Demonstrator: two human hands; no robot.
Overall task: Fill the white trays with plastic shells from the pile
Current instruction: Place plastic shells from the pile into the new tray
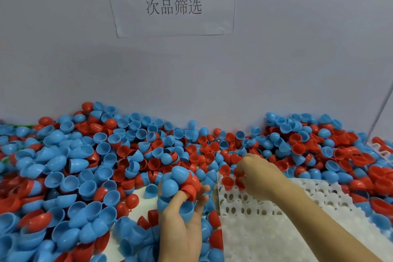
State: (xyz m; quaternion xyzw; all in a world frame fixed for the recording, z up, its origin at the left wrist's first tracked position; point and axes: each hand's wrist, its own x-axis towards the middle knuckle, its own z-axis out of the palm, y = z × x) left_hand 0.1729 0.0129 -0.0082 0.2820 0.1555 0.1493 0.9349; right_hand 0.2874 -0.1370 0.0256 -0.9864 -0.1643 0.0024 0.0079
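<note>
Factory sorting bench: shell pile, posted work sign.

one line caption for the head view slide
Left hand cradles blue and red plastic shells; right hand sets one in white tray.

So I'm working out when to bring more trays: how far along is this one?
Barely started. The white tray shows almost all sockets empty; a red shell sits at its far-left corner. In hand: the left hand holds a bunch of blue and red shells, and the right hand has its grip on red shells at the tray's far edge. Left: nearly every socket, and the pile is large.
</note>
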